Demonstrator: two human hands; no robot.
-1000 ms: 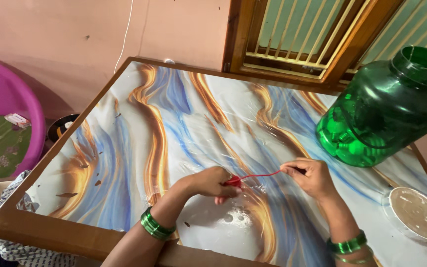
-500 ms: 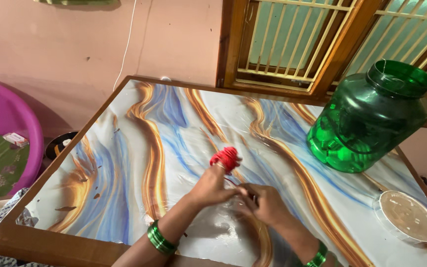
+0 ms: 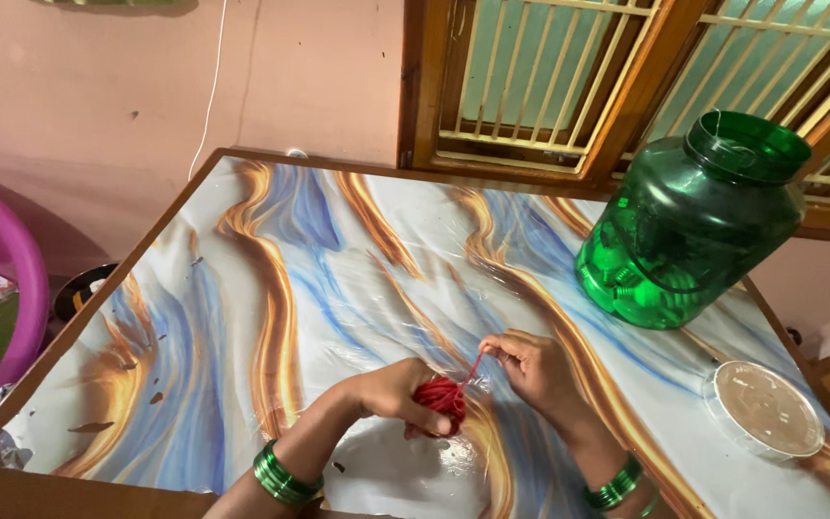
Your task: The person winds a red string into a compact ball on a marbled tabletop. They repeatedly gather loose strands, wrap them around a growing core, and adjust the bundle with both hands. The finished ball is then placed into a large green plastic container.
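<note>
Hands (image 3: 468, 383) around fuzzy red yarn ball (image 3: 440, 397)

Head view, looking down, near table (image 3: 242, 288)

Red yarn ball (image 3: 439, 395) lowered from above the left hand (image 3: 398, 392) into its grip, right hand (image 3: 530, 367) drawn slightly apart, strand short

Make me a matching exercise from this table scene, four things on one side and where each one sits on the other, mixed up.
Things:
1. red thread ball
2. green jar
3. clear lid
4. thread end

Places:
A. flat on the table, near its right edge
B. pinched by the right hand
C. held in the left hand
D. standing near the window

Pairs: 1-C, 2-D, 3-A, 4-B
</note>
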